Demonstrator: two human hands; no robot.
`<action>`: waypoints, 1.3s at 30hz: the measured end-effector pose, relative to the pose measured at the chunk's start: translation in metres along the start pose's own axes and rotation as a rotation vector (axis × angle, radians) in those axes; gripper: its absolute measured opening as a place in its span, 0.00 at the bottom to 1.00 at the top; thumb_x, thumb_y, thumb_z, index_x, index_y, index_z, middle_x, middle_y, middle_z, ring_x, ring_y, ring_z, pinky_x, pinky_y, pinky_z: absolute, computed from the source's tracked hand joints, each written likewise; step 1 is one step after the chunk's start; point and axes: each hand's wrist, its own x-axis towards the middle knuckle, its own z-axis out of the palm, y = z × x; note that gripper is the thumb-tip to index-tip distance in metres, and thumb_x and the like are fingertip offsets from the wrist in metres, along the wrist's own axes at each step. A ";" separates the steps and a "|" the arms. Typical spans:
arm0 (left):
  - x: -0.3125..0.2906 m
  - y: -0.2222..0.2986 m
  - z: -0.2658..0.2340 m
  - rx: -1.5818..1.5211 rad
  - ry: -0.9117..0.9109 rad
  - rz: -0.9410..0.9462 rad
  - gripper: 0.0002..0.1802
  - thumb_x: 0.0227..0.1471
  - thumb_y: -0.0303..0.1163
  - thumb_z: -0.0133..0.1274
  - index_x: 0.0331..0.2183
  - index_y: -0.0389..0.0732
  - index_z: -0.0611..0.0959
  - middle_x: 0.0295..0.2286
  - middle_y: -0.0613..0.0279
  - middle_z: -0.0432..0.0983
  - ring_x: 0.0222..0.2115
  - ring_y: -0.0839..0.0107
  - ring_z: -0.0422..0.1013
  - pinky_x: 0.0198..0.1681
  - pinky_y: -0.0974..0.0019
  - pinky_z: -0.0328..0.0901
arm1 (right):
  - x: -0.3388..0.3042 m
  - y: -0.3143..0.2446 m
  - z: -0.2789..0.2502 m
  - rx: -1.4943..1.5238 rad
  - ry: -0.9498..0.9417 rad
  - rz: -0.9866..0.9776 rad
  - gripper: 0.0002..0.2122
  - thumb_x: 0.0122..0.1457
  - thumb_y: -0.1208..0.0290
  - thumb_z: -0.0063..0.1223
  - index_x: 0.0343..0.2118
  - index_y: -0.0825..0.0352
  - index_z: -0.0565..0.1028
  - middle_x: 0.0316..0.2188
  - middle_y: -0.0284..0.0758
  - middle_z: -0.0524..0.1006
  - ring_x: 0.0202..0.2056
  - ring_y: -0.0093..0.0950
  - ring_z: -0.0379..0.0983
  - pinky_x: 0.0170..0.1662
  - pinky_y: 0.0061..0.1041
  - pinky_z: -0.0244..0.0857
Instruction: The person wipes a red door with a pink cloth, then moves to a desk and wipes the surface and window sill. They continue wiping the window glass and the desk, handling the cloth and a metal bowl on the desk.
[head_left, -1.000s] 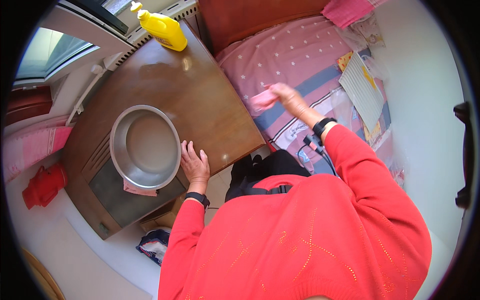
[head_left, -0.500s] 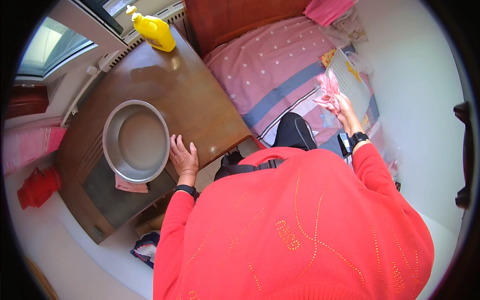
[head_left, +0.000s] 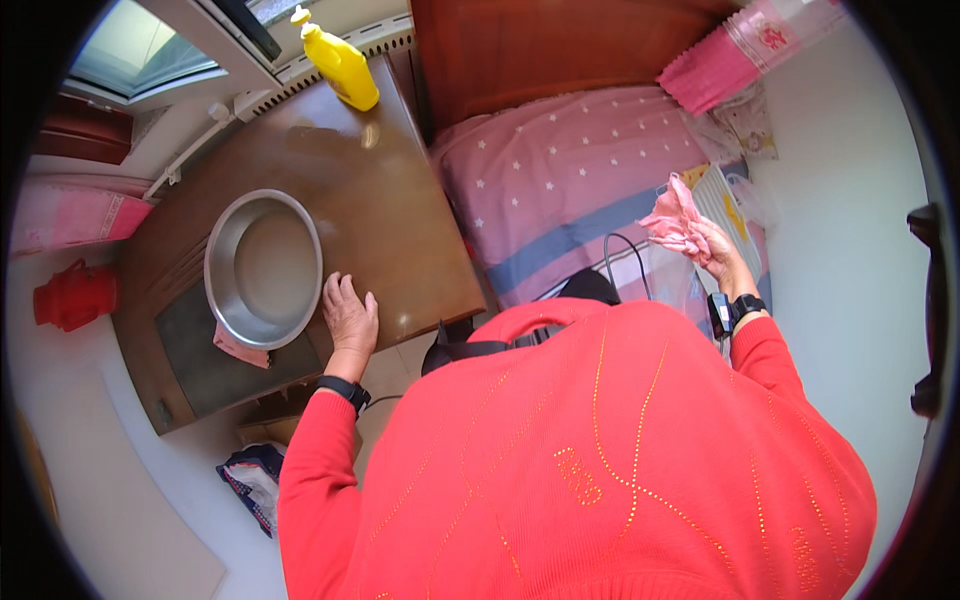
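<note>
My left hand (head_left: 351, 318) rests at the near edge of the brown wooden table (head_left: 400, 220), fingers spread, beside the rim of a round metal basin (head_left: 263, 266). The basin holds cloudy liquid. A folded pink cloth (head_left: 240, 349) sticks out from under its near side. Out over the bed on the right, my right hand (head_left: 722, 250) is closed on a crumpled pink cloth (head_left: 678, 218) held up in the air. Each wrist wears a black band.
A yellow pump bottle (head_left: 342, 68) stands at the table's far edge, near the window (head_left: 138, 50) and radiator. The bed (head_left: 560, 150) has a pink starred cover. A red jug (head_left: 77, 296) is left of the table; a dark bag (head_left: 255, 485) lies below it.
My right hand has lifted the pink cloth slightly away from the bed's far-side items, and the cloth hangs more spread. The whole view has shifted; my left hand stays at the table edge.
</note>
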 end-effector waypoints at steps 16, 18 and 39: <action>0.165 0.149 0.083 0.282 0.199 -0.424 0.45 0.56 0.57 0.48 0.63 0.34 0.58 0.65 0.49 0.50 0.65 0.52 0.46 0.65 0.48 0.45 | 0.214 -0.068 -0.021 -0.149 -0.367 0.017 0.14 0.61 0.74 0.50 0.51 0.65 0.69 0.33 0.33 0.78 0.27 0.22 0.77 0.26 0.21 0.73; 0.164 0.150 0.084 0.275 0.229 -0.434 0.46 0.55 0.56 0.50 0.63 0.35 0.58 0.65 0.51 0.50 0.66 0.53 0.47 0.66 0.49 0.45 | 0.215 -0.069 -0.027 -0.060 -0.376 0.047 0.17 0.60 0.77 0.50 0.53 0.68 0.68 0.41 0.37 0.79 0.38 0.29 0.80 0.37 0.27 0.78; 0.164 0.157 0.079 0.292 0.282 -0.488 0.45 0.51 0.54 0.55 0.62 0.37 0.62 0.63 0.56 0.55 0.65 0.57 0.50 0.65 0.51 0.48 | 0.148 -0.248 0.024 0.103 -0.533 -0.374 0.23 0.60 0.79 0.53 0.59 0.70 0.65 0.46 0.41 0.78 0.44 0.33 0.79 0.40 0.34 0.80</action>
